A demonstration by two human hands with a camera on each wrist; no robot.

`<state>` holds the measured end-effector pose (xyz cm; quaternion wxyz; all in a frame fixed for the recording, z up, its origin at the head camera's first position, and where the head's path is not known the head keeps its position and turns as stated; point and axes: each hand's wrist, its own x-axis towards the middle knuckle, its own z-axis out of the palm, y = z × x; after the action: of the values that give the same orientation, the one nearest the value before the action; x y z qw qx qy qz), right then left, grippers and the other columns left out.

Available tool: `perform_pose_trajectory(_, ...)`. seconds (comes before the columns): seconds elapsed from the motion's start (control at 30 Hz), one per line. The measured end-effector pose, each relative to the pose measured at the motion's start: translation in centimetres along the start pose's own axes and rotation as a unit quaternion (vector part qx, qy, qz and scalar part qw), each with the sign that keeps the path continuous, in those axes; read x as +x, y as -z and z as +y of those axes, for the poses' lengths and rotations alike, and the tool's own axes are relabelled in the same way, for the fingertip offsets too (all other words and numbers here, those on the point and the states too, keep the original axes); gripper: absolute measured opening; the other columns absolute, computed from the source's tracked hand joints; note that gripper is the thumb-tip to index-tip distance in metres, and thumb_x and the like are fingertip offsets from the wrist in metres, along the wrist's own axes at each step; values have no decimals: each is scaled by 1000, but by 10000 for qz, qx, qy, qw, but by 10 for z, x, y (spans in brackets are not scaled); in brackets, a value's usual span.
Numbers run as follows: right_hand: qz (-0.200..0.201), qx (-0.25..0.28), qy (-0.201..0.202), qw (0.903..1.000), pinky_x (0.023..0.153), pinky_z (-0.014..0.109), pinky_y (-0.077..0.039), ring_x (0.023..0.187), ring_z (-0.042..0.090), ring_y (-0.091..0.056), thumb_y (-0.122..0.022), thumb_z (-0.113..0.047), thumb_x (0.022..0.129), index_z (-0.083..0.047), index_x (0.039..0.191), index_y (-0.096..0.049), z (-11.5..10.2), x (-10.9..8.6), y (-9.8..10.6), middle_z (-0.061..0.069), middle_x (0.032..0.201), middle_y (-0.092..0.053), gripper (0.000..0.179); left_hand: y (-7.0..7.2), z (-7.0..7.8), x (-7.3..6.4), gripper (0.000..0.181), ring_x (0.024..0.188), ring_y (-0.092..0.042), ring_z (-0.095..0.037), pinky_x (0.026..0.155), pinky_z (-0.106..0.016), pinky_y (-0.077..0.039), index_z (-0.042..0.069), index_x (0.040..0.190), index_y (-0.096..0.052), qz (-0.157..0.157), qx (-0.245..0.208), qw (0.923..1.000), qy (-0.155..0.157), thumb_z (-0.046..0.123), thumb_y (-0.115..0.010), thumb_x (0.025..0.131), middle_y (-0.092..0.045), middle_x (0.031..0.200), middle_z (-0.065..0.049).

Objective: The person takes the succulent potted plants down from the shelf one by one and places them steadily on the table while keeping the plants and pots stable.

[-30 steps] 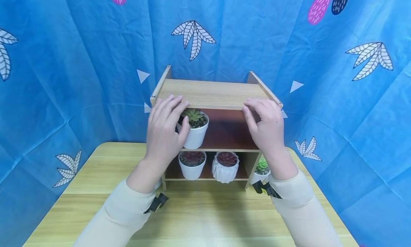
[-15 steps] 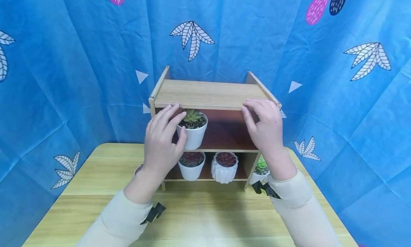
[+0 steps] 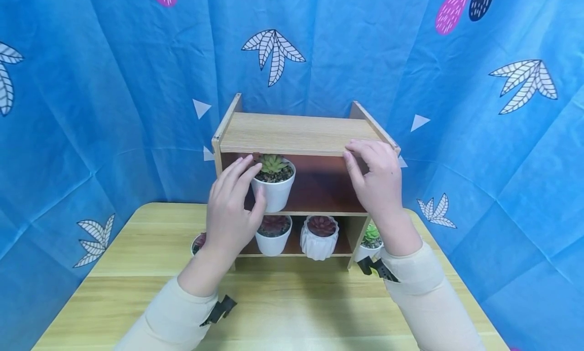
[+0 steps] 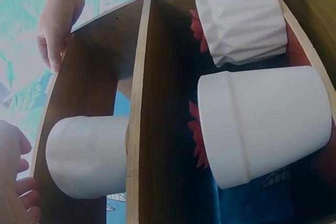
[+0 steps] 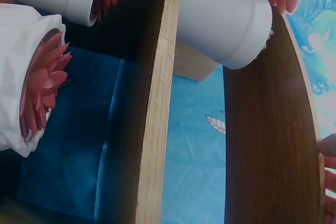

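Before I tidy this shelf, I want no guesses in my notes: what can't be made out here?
Head view: most of the leftmost pot, behind the left arm.
Head view: part of the rightmost pot, behind the right arm.
Left-wrist view: most of the left hand, past the left edge.
Right-wrist view: most of the right hand, past the right edge.

A plain cream left sleeve (image 3: 168, 315) and a matching right sleeve (image 3: 429, 296) are being worn, both being crossed by soft creases. A black, angular left wrist fitting (image 3: 221, 310) and a similar right wrist fitting (image 3: 385, 271) are being worn, the latter being marked with yellow.
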<state>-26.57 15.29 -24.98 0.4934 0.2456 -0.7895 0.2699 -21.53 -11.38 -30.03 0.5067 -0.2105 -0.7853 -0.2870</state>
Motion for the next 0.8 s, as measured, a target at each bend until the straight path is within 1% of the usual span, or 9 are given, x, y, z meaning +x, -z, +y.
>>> perform_pose_trajectory(0.23, -10, -26, -9, 10000, 96, 47, -45, 108, 32, -63, -71, -16, 94, -6, 107, -76, 0, 0, 0, 11, 111, -74, 18, -4, -2, -7, 44, 133, -50, -32, 109, -52, -40, 3, 133, -60, -144, -36, 9996, 244, 23, -57, 94, -57, 141, -14)
perform_pose_trajectory(0.33, -22, -30, -11, 10000, 96, 47, -45, 108, 31, -63, -70, -17, 94, -6, 108, -76, 0, 0, 0, 11, 111, -74, 18, -5, -2, -9, 48, 132, -50, -35, 109, -53, -40, 2, 135, -57, -219, -37, 9991, 365, 25, -59, 94, -56, 141, -16)
perform_pose_trajectory(0.47, -33, -46, -15, 10000, 96, 47, -45, 108, 31, -63, -70, -17, 94, -7, 108, -76, 1, 0, 0, 10, 111, -73, 18, -6, -3, -10, 54, 133, -49, -36, 110, -54, -39, 0, 139, -52, -398, -9, 9976, 567, 27, -62, 92, -53, 143, -19)
perform_pose_trajectory(0.63, -25, -47, -33, 10000, 96, 48, -45, 108, 32, -63, -70, -17, 94, -7, 108, -76, 1, 0, 0, 10, 111, -73, 18, -9, -2, -11, 66, 136, -45, -34, 110, -54, -39, -1, 145, -44, -806, -34, 9913, 1038, 31, -66, 92, -48, 147, -19)
perform_pose_trajectory(0.8, -55, -21, -56, 10000, 96, 48, -45, 109, 31, -62, -70, -16, 94, -7, 108, -76, 1, -1, 0, 10, 112, -73, 18, -13, -3, -13, 77, 137, -44, -35, 109, -55, -39, -1, 149, -35, -1038, -163, 9829, 1515, 37, -68, 90, -42, 151, -20)
